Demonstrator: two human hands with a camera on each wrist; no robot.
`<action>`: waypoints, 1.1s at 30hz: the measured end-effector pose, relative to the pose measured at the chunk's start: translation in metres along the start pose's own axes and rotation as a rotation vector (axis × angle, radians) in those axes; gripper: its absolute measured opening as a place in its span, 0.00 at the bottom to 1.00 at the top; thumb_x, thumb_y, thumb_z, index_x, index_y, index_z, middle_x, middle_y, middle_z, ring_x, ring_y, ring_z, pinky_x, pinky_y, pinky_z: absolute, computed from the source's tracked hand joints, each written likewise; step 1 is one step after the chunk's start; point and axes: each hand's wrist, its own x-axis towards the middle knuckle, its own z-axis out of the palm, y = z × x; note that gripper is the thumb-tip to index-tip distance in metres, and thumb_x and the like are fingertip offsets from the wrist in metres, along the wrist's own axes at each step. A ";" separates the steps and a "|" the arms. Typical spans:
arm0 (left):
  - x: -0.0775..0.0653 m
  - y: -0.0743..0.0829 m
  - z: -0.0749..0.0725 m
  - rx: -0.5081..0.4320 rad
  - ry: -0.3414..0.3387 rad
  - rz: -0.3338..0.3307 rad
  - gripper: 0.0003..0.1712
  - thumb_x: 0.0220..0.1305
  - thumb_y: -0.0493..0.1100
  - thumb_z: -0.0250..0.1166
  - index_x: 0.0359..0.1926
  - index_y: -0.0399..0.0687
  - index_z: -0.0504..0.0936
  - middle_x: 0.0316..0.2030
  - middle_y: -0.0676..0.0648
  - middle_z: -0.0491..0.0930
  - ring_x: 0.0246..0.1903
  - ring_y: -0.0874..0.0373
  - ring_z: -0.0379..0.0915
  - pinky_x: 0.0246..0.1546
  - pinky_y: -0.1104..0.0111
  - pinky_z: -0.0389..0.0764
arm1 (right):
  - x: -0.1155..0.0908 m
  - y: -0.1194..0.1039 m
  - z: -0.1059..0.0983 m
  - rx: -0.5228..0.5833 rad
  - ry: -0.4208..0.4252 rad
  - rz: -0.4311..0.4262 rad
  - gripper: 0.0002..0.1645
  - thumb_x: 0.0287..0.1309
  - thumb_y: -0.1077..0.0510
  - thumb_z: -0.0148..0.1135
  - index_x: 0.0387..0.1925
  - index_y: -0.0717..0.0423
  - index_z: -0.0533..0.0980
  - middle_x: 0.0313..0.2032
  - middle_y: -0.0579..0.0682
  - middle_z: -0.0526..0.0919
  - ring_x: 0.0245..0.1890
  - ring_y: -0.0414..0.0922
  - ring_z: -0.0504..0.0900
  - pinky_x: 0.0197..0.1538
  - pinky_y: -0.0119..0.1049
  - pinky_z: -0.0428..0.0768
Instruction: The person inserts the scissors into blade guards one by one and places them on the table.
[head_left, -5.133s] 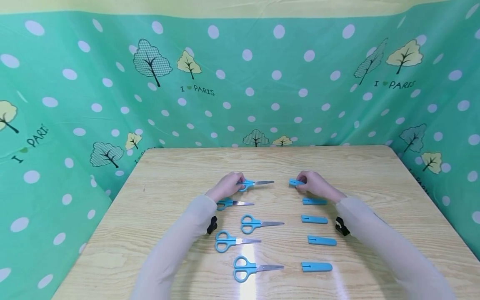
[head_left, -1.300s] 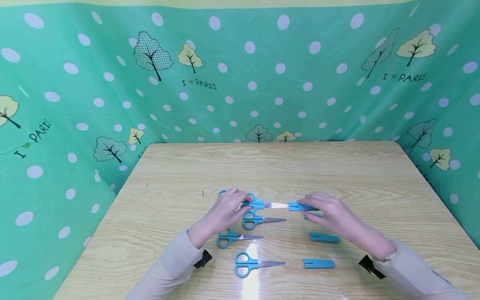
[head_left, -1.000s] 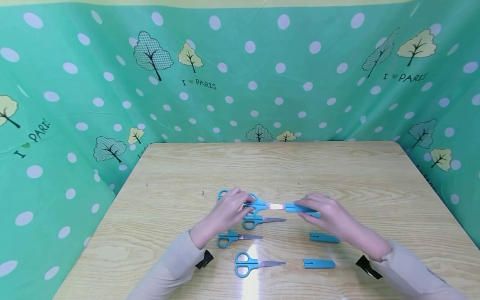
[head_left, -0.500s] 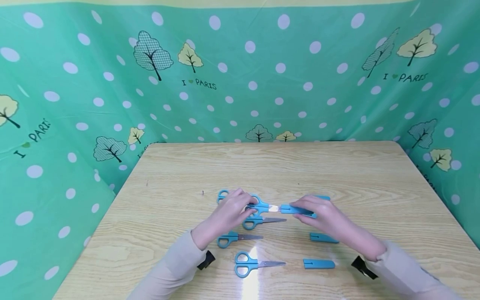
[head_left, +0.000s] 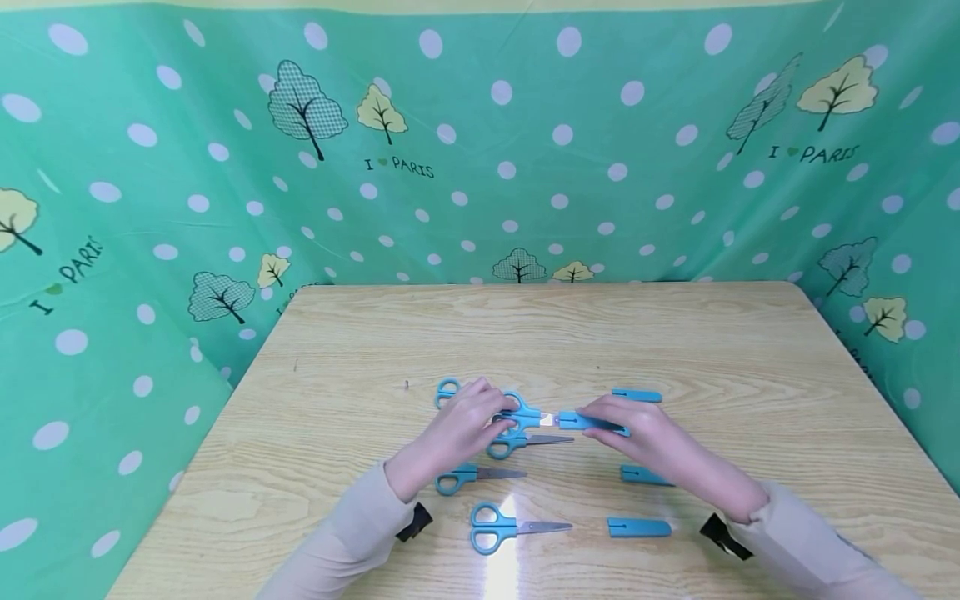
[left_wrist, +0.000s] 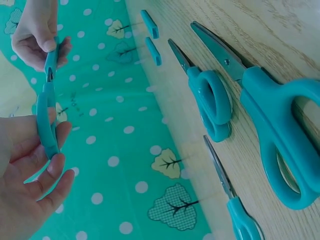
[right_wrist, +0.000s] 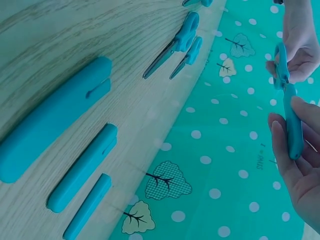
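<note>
Scissors (head_left: pixel 530 417) occupy the left hand (head_left: pixel 467 419); only wrist views catch its palm (left_wrist: pixel 14 202).

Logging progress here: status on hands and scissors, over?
Left hand gripping blue-handled scissors. Right hand pinching blue blade cover. Cover partway over blades. No obstruction visible.

Dotted green cloth (head_left: pixel 525 196) printed with trees (head_left: pixel 306 104) hangs behind and beside a wood-grain table (head_left: pixel 675 333).

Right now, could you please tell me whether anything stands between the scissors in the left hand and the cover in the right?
Nothing visible does: the held scissors point into the held cover, their blades partly inside and the rest bare.
</note>
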 end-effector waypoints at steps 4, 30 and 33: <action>-0.001 0.000 0.000 -0.002 0.009 0.004 0.08 0.51 0.40 0.66 0.35 0.45 0.80 0.29 0.54 0.79 0.30 0.62 0.66 0.32 0.75 0.68 | 0.000 0.000 0.000 -0.003 -0.005 0.000 0.17 0.35 0.70 0.68 0.35 0.63 0.79 0.32 0.49 0.81 0.33 0.43 0.80 0.39 0.16 0.71; 0.000 0.010 -0.006 0.048 0.037 0.041 0.07 0.49 0.37 0.67 0.32 0.41 0.80 0.27 0.51 0.79 0.27 0.62 0.66 0.27 0.78 0.66 | 0.004 -0.005 0.008 -0.022 -0.014 -0.069 0.15 0.40 0.70 0.65 0.36 0.64 0.78 0.34 0.50 0.81 0.33 0.42 0.80 0.38 0.21 0.75; -0.001 0.011 -0.004 0.066 0.046 0.061 0.08 0.48 0.37 0.67 0.32 0.42 0.80 0.26 0.52 0.79 0.26 0.62 0.65 0.27 0.78 0.65 | 0.004 -0.005 0.009 -0.014 -0.030 -0.066 0.17 0.37 0.72 0.66 0.36 0.64 0.78 0.34 0.50 0.81 0.34 0.43 0.80 0.38 0.21 0.74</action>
